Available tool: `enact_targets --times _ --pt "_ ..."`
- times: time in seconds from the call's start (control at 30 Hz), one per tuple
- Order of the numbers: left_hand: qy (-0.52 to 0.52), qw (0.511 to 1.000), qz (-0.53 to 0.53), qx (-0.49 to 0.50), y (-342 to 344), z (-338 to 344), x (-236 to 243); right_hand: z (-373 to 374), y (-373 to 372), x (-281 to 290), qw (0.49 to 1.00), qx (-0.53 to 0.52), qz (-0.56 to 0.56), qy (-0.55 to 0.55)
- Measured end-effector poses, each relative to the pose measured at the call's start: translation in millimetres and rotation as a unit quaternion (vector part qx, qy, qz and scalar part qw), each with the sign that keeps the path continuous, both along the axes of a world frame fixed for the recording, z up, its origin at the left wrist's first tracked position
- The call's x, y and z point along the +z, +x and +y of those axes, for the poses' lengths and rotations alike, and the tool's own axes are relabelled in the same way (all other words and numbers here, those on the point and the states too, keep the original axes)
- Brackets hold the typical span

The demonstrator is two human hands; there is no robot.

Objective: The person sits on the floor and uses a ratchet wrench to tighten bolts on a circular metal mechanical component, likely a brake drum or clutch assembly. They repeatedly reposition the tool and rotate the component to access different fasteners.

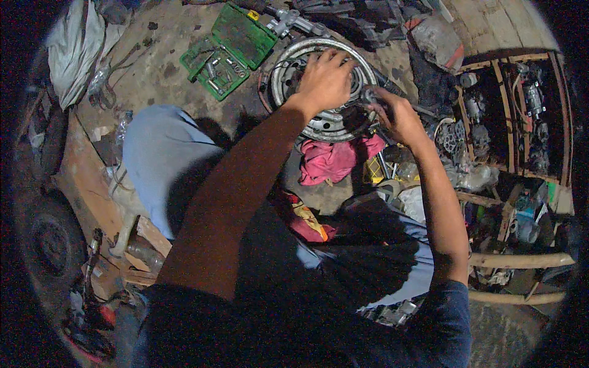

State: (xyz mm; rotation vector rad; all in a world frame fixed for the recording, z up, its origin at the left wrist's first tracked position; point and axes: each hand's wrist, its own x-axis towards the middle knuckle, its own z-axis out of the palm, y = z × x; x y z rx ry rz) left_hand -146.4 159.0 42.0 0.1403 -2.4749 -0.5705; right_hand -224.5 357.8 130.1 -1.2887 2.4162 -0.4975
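A round metal wheel [325, 42] with a light rim and holes in its face lies on the floor in front of me. My left hand [326, 81] is on its middle from above, fingers bent down onto it; what lies under the palm is hidden. Beside the wheel's right edge, my right hand [396, 116] closes its thumb and fingers around a small dark round metal part [369, 95]. A crumpled pink-red cloth [328, 162] touches the near side of the wheel.
An open green socket case [261, 46] with several sockets lies left of the wheel. At right stands a wooden rack [506, 110] of metal engine parts. A dark tyre [52, 239] is at far left. My knee [165, 141] rises at left. Pale wooden bars [521, 260] lie at lower right.
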Motion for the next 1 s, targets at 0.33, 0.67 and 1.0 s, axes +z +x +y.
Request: enact_targets --times 0.33,0.67,1.0 --pt "0.005 1.000 -0.015 -0.007 3.9 -1.1 3.4 -12.6 -0.1 10.8 0.979 0.122 0.162 0.033" --pt "0.005 1.000 -0.012 -0.006 -0.5 2.2 4.6 1.6 -34.5 -21.1 0.976 0.055 0.156 0.144" --pt "0.009 1.000 -0.009 -0.010 1.1 1.0 8.4 7.2 -19.9 -12.3 0.960 0.092 0.257 0.058"
